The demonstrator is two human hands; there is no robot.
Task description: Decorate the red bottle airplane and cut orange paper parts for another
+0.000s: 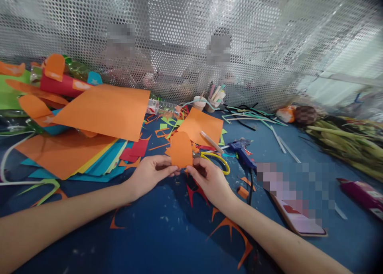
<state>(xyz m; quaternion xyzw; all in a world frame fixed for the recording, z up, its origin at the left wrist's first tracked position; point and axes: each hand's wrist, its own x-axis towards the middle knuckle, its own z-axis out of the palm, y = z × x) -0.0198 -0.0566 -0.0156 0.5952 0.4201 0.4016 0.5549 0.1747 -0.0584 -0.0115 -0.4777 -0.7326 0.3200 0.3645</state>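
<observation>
Both my hands hold up a small orange paper cut-out (pixel 180 149) with a rounded top, above the blue table (pixel 155 234). My left hand (pixel 152 173) pinches its lower left edge. My right hand (pixel 209 179) pinches its lower right edge, fingers closed. Just behind the cut-out lie yellow-handled scissors (pixel 220 162) and an orange paper sheet (pixel 200 125). Orange and red paper scraps (pixel 230 226) lie on the table under my arms.
A pile of orange, teal and red paper sheets (pixel 98 118) fills the left. A blue glue gun (pixel 243 152) lies to the right of the scissors, a phone (pixel 295 214) beyond it. Green stems (pixel 347 140) lie at right. A perforated metal screen (pixel 191 38) closes the back.
</observation>
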